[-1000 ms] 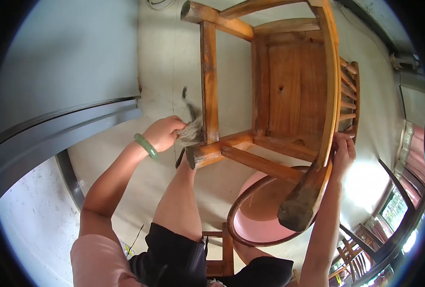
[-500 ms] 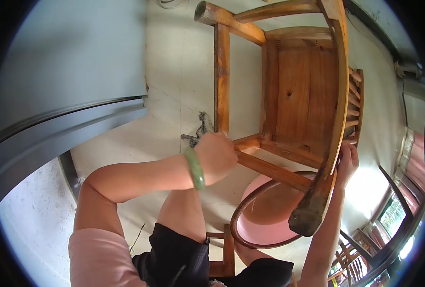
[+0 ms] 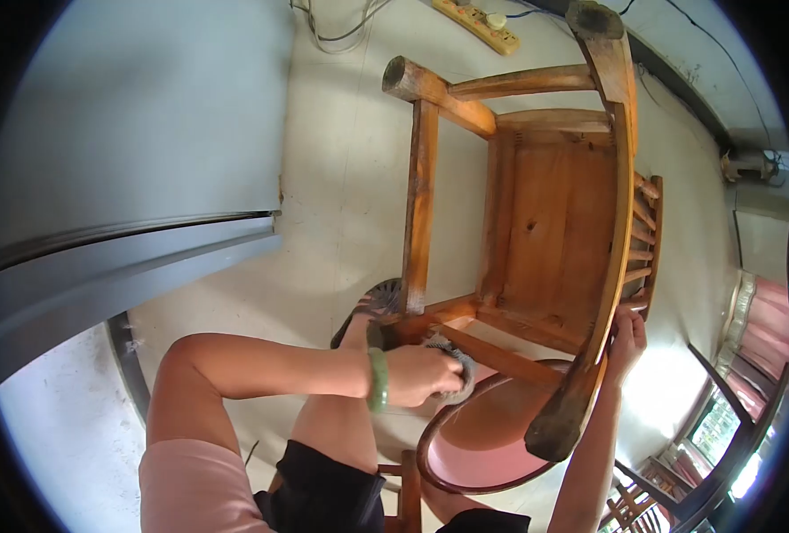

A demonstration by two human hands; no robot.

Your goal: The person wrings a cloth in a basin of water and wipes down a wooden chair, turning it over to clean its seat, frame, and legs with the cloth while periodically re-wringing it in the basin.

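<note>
A wooden chair (image 3: 554,231) lies tipped over, its underside and legs facing me. My left hand (image 3: 426,375), with a green bangle on the wrist, is closed around a grey cloth (image 3: 463,371) at the lower leg and rung of the chair. Further right, my right hand (image 3: 626,342) has its fingers curled at the chair's outer side rail. Below the chair stands a pink basin (image 3: 474,449) with a brown rim, holding brownish water, partly covered by a chair leg.
A grey-blue cabinet-like panel (image 3: 137,115) fills the left side. A yellow power strip (image 3: 476,25) with cables lies on the floor at the top. Other wooden furniture (image 3: 639,506) stands at the lower right. My foot (image 3: 377,306) is beside the chair leg.
My left hand has moved right and down with the cloth, from the leg's outer side to the rung near the basin. The chair appears lower in view, and the power strip has come into sight.
</note>
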